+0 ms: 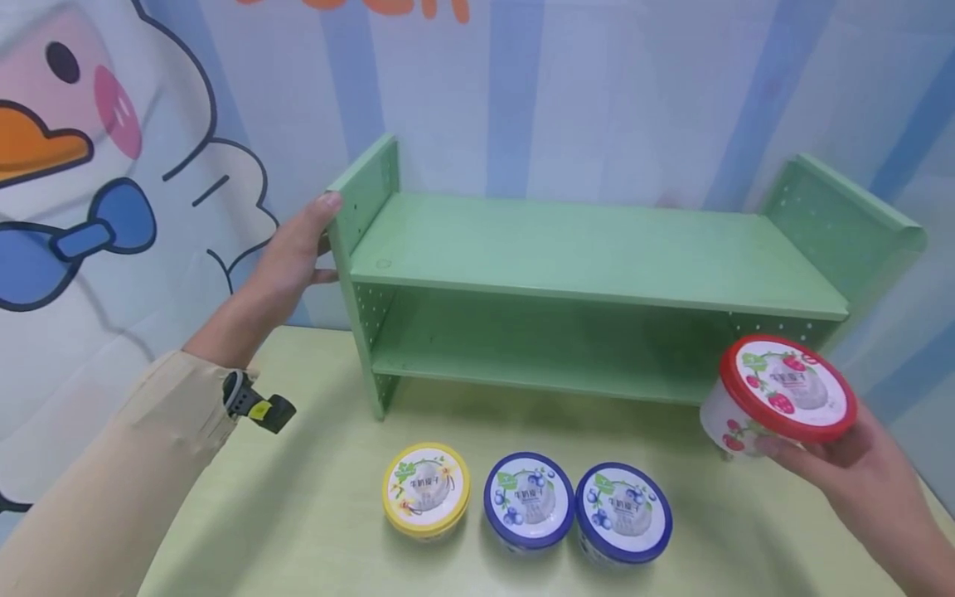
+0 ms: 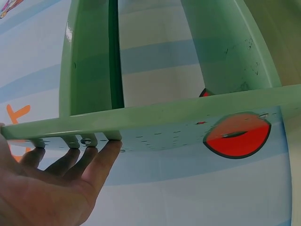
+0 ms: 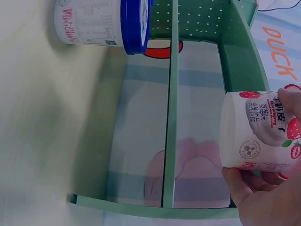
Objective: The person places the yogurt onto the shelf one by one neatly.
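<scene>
My left hand (image 1: 294,253) holds the left side panel of a green two-tier shelf (image 1: 597,253). Its thumb sits at the panel's upper front corner, while the fingers (image 2: 106,162) press against the perforated outer face. In my right hand (image 1: 869,477) is a white strawberry tub (image 3: 258,132) with a red lid, gripped around its side and tilted. That tub is raised in front of the shelf's right end. On the table before the shelf stand a yellow-lidded tub (image 1: 426,489) and two blue-lidded tubs, one in the middle (image 1: 530,502) and one to its right (image 1: 623,512).
The pale yellow-green table (image 1: 291,464) carries the shelf and tubs. Behind it hangs a blue-and-white striped backdrop (image 1: 589,99) with a cartoon duck (image 1: 67,166) at left. A lower board (image 1: 522,348) runs beneath the top one, between the side panels.
</scene>
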{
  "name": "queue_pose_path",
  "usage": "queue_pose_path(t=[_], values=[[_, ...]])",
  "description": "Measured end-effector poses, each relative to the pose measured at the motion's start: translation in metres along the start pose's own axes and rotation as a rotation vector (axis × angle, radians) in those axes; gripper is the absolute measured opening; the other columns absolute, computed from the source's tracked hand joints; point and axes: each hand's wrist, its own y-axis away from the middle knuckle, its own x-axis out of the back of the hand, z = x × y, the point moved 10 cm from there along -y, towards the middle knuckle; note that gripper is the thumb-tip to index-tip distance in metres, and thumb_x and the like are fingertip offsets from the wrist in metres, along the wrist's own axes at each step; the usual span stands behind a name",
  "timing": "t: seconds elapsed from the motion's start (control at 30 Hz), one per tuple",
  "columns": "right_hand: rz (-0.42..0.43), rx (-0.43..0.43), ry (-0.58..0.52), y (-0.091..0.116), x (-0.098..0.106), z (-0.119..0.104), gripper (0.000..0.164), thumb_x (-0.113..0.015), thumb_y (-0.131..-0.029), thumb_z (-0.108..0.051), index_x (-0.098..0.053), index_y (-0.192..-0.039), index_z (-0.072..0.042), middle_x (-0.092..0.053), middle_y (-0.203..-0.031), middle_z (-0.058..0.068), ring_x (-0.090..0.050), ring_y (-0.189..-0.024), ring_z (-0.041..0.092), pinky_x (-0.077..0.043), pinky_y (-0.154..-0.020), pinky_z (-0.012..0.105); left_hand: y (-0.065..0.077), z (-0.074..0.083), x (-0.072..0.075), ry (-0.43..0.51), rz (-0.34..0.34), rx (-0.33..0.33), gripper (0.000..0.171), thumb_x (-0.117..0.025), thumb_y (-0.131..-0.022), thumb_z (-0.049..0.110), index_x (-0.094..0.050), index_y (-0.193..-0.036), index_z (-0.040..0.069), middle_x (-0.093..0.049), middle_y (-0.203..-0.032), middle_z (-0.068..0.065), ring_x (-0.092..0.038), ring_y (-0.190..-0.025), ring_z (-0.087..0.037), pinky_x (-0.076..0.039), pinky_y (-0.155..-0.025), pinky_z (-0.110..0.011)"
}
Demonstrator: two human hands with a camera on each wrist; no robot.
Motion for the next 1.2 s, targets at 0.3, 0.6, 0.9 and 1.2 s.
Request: queue_pose_path(t=[0.3, 0.6, 0.9, 1.2], values=[[-0.002, 0.011, -0.144, -0.004, 0.002, -0.013, 0.074, -0.071, -0.089, 0.002, -0.035, -0.150, -0.019, -0.042, -0.137, 0.008, -0.053, -0.109, 0.005, -0.054, -0.074, 0.018, 0.000, 0.000, 0.001, 0.006, 0.007, 0.010, 0.073, -0.033, -0.097, 0.069, -0.044, -0.144, 0.014, -0.049, -0.138, -0.011, -0.043, -0.133, -0.029, -0.042, -0.097, -0.060], [0.052, 0.052, -0.091, -0.005, 0.008, -0.025, 0.069, -0.070, -0.089, 0.002, -0.040, -0.147, -0.019, -0.045, -0.134, 0.005, -0.053, -0.105, 0.007, -0.054, -0.070, 0.017, 0.001, 0.001, 0.001, 0.001, 0.000, 0.005, 0.073, -0.033, -0.097, 0.069, -0.043, -0.146, 0.016, -0.048, -0.140, -0.010, -0.041, -0.135, -0.029, -0.041, -0.098, -0.061], [0.094, 0.050, -0.140, -0.008, 0.015, -0.030, 0.071, -0.069, -0.090, 0.001, -0.037, -0.150, -0.020, -0.039, -0.139, 0.007, -0.045, -0.116, 0.008, -0.053, -0.069, 0.016, 0.001, 0.001, 0.000, 0.014, -0.006, -0.011, 0.072, -0.033, -0.097, 0.067, -0.045, -0.143, 0.014, -0.050, -0.138, -0.011, -0.043, -0.134, -0.028, -0.042, -0.097, -0.061], [0.111, 0.106, -0.210, -0.011, 0.022, -0.042, 0.068, -0.067, -0.088, 0.009, -0.043, -0.147, -0.016, -0.045, -0.137, 0.006, -0.046, -0.117, 0.010, -0.052, -0.072, 0.014, 0.001, 0.002, 0.000, 0.005, -0.003, -0.017, 0.072, -0.032, -0.097, 0.068, -0.046, -0.143, 0.014, -0.049, -0.138, -0.011, -0.042, -0.134, -0.028, -0.042, -0.096, -0.061]])
